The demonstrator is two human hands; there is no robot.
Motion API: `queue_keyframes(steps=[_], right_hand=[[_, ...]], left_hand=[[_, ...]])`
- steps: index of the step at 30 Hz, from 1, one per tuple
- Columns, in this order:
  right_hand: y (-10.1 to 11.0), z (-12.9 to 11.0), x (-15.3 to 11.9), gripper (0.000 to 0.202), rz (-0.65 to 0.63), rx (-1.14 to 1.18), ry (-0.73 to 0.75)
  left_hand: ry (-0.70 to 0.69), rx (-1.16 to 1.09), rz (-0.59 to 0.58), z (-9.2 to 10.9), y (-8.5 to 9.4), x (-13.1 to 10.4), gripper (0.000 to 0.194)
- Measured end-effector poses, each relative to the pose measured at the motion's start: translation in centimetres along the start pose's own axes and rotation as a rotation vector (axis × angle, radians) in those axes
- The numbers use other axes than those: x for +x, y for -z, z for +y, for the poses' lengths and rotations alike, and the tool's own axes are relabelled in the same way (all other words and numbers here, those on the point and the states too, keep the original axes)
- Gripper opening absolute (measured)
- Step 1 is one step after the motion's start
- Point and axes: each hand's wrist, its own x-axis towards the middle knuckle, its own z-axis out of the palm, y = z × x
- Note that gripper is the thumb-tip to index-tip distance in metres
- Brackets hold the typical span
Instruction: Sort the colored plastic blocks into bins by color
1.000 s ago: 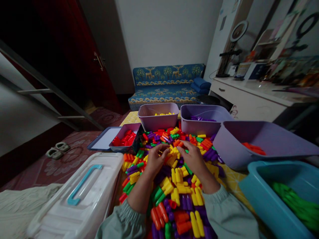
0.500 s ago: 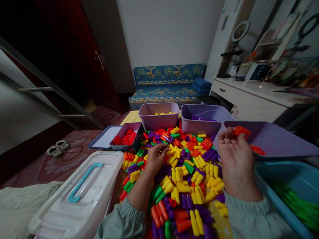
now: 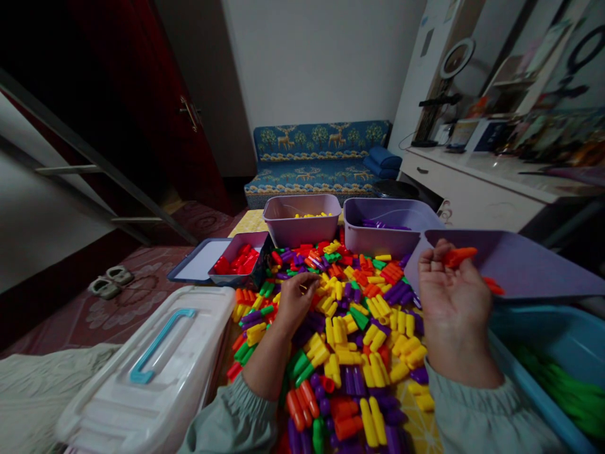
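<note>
While aloft, orange block point(image 3: 460, 256) in right hand point(image 3: 452, 301)

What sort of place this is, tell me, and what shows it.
Probably a room in a home: there is a deer-patterned sofa, a white drawer unit with a ring light on it, and a pair of shoes on the floor.

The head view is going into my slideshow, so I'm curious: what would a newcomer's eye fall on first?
Most likely the bright heap of pieces, yellow, purple, red, orange and green, in the centre foreground. Next, perhaps, the right hand, palm up at the large purple bin on the right, an orange piece at its fingers. Behind, the blue sofa with deer on it stands out.
</note>
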Motion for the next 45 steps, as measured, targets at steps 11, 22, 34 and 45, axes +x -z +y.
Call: queue_keyframes(steps=[11, 22, 34, 45], right_hand=[[-1.3, -0.1, -0.7, 0.031, 0.106, 0.028, 0.007], [-2.1, -0.7, -1.5, 0.021, 0.052, 0.107, 0.036], [-1.7, -0.4, -1.2, 0.025, 0.071, 0.113, 0.082], [-1.4, -0.4, -1.0, 0.036, 0.048, 0.037, 0.060]], left_hand=[[-0.001, 0.021, -0.023, 0.3, 0.1, 0.0, 0.016], [-0.014, 0.022, -0.025, 0.2, 0.1, 0.0, 0.014], [-0.004, 0.018, -0.030, 0.3, 0.1, 0.0, 0.014], [-0.009, 0.020, -0.018, 0.1, 0.0, 0.0, 0.014]])
